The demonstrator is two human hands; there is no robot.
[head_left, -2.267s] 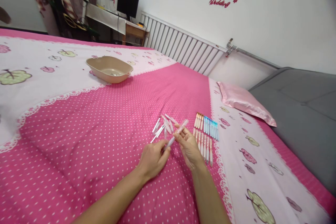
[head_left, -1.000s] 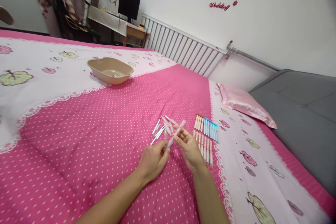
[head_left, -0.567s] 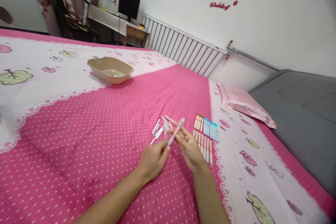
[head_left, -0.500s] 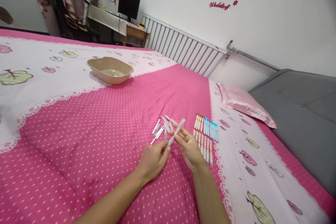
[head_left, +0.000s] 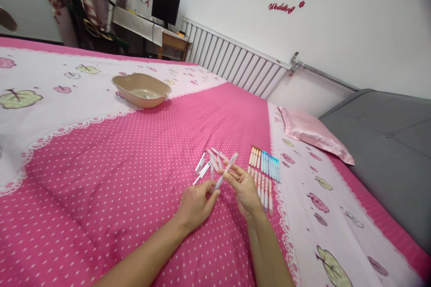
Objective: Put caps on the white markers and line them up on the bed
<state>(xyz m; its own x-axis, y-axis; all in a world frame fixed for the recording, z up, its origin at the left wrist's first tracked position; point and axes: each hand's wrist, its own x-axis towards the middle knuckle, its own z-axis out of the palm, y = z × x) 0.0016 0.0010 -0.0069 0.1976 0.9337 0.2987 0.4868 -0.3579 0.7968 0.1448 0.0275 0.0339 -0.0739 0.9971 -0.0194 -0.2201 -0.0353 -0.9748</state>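
A pale pinkish-white pen (head_left: pixel 226 171) slants up between my hands. My left hand (head_left: pixel 197 202) pinches its lower end, and my right hand (head_left: pixel 243 188) grips it higher up between thumb and fingers. Just beyond them lies a loose heap of white and clear pen parts (head_left: pixel 204 169) on the pink dotted bedspread (head_left: pixel 134 179). To the right, pens are laid in neat rows: orange pens (head_left: pixel 255 157), blue pens (head_left: pixel 270 166) and, nearer me, red-and-white patterned pens (head_left: pixel 264 188), partly behind my right hand.
A beige plastic basin (head_left: pixel 139 92) with something small inside stands farther back on the bed. A pink satin pillow (head_left: pixel 313 132) lies at right against the grey headboard (head_left: pixel 387 143). White railings (head_left: pixel 235 56) edge the far side; a desk with a monitor (head_left: pixel 165 6) is behind.
Both hands keep hold of the pen in nearly the same place. The pen and the left fingers have shifted very slightly; all else is still.
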